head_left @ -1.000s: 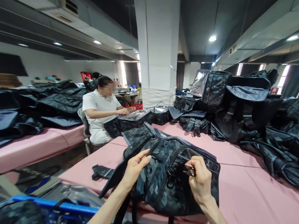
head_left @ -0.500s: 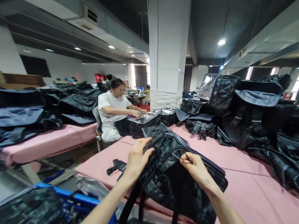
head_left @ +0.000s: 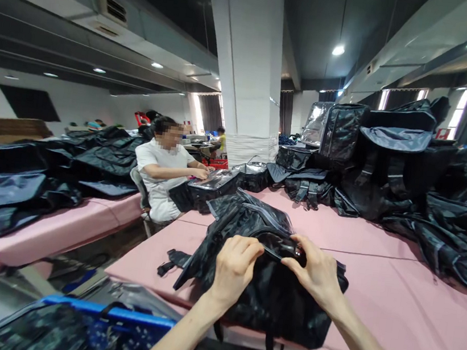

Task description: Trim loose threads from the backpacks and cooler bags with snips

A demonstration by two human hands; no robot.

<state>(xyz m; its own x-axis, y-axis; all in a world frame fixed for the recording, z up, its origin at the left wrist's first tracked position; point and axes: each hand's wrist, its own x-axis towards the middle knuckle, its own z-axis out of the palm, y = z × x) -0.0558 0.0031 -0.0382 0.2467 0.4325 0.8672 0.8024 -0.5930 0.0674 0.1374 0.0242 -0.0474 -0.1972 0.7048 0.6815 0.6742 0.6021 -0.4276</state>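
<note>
A black camouflage backpack [head_left: 268, 300] lies on the pink-covered table [head_left: 385, 298] in front of me, its straps hanging over the near edge. My left hand [head_left: 236, 267] is closed, pinching the left part of a curved pocket opening [head_left: 268, 254] on the bag's upper face. At the right end of that opening, my right hand [head_left: 316, 269] grips the edge between thumb and fingers. A dark, shiny patch shows inside the opening by the right fingers; what it is I cannot make out. A loose strap with a buckle [head_left: 167, 267] lies left of the bag.
A blue crate [head_left: 133, 317] holding a camouflage bag stands low at left. Across the table a person in white [head_left: 160, 171] handles a black box-shaped bag [head_left: 214, 190]. Piled bags [head_left: 392, 178] fill the back right; more [head_left: 4, 185] cover the left table. A white pillar [head_left: 247, 68] rises behind.
My left hand has come from the bag's left side onto the pocket edge and closed. The pocket opening now gapes. My right hand has shifted its grip along it. The view has turned slightly right.
</note>
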